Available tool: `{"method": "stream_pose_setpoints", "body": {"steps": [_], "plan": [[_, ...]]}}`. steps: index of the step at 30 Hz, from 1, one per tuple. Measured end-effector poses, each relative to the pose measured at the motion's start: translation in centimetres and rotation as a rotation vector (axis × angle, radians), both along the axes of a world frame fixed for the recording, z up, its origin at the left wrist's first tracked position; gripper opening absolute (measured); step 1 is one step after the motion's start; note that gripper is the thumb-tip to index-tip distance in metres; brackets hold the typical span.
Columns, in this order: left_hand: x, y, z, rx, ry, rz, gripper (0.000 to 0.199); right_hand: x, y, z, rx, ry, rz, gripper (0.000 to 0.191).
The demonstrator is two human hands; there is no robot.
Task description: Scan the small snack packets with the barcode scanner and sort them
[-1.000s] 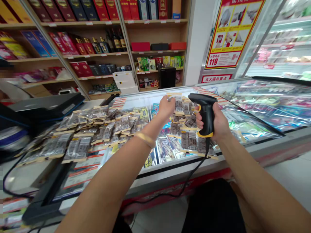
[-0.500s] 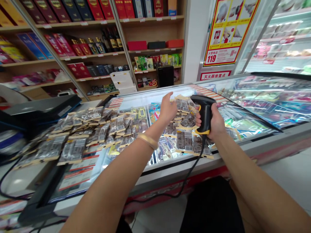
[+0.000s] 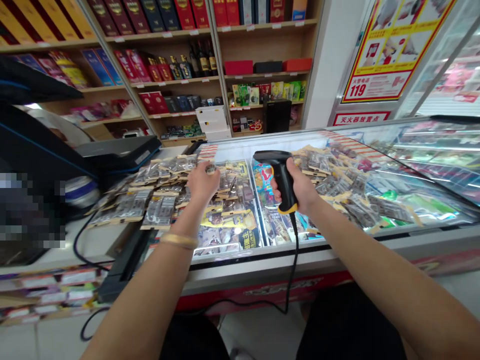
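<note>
My right hand (image 3: 300, 189) is wrapped round the handle of a black and yellow barcode scanner (image 3: 285, 182), held upright above the glass-topped freezer, its cable hanging down. My left hand (image 3: 203, 182), with a gold bangle on the wrist, is over the left pile of small clear packets (image 3: 161, 210). Its thumb and fingers are curved apart, and nothing is plainly between them. Another pile of brown-edged packets (image 3: 330, 175) lies right of the scanner.
The freezer (image 3: 262, 257) spans the view, with coloured packages under its glass. At the left are dark counter equipment (image 3: 116, 150) and a roll of tape (image 3: 79, 191). Shelves of boxes and bottles (image 3: 168, 82) stand behind. A fire-safety poster (image 3: 397, 55) hangs at the back right.
My left hand has moved left, from near the right pile to the left pile. The scanner in my right hand has also moved left. The view has turned left.
</note>
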State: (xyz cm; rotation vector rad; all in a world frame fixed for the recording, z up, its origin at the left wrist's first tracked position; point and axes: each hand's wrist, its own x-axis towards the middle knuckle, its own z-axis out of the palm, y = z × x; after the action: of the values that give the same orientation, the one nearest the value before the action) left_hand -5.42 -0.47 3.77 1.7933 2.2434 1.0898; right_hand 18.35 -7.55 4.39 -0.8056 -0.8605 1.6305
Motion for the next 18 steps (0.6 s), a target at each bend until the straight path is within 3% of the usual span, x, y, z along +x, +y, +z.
{"method": "stream_pose_setpoints", "body": {"steps": [3,7,11,18], "plan": [[-0.7,-1.5,-0.6,-0.074,0.156,0.04,0.046,-2.1,0.2,-0.9,-0.085,-0.06,0.11,0.057],[-0.3,-2.4,-1.0,-0.137,0.277,-0.003,0.059,-2.7,0.1,-2.2,-0.124,-0.115,0.186,0.056],[0.0,-2.2,-1.4,-0.158,0.339,-0.001,0.072,-2.4,-0.1,-3.1,-0.106,-0.139,0.25,0.057],[0.3,-2.2,-1.7,-0.141,0.357,-0.006,0.074,-2.6,-0.4,-3.2,-0.086,-0.192,0.311,0.059]]}}
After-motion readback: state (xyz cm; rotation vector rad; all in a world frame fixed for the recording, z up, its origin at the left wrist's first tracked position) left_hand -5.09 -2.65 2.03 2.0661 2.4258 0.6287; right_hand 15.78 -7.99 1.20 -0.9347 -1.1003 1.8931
